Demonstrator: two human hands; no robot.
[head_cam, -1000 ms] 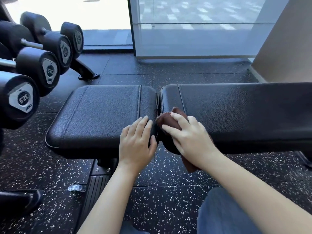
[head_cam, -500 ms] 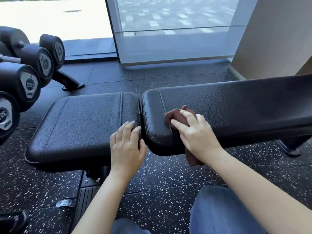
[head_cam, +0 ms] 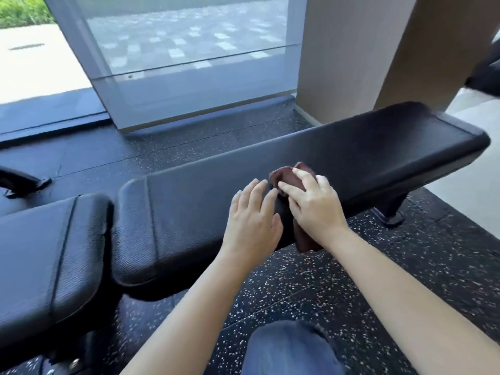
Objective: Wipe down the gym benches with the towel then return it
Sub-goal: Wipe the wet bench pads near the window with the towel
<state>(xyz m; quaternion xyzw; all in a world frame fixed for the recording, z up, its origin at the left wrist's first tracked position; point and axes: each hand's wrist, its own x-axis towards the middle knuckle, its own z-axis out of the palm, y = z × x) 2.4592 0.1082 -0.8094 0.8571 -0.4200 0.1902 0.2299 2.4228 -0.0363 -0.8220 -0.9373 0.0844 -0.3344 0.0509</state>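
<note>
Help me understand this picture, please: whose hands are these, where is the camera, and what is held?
No machine here: a person wears one wide-angle camera on the head, looking down at their own bare hands. The right hand presses a small dark brown cloth towel onto the long black padded bench top; part of the towel hangs over its near edge. The left hand lies flat and empty on the same pad beside it. A separate black seat pad sits to the left, above speckled black rubber flooring.
</note>
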